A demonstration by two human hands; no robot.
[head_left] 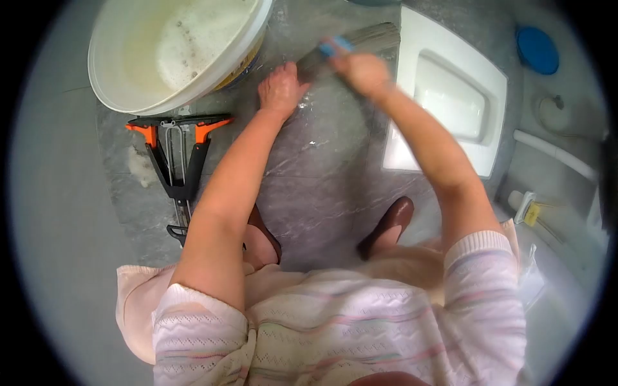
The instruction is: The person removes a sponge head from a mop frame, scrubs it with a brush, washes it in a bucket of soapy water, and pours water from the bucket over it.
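A long grey strip (376, 38) with fine lines along it, wet-looking, lies slanting over the grey floor, its far end by the white basin. My left hand (281, 90) is at the strip's near end, fingers curled over it and thumb out to the side. Blurred by motion, my right hand (364, 72) grips a small blue object (336, 45) against the strip's upper face. What kind of object it is cannot be made out. Wet, shiny patches show on the floor between my hands.
A large white bucket (100, 71) of foamy liquid stands at upper left. Below it lies a black and orange folding frame (183, 170). The white floor basin (402, 116) is at right, with a blue lid-like disc (537, 50), a white pipe (555, 154) and my shoes (388, 226) nearby.
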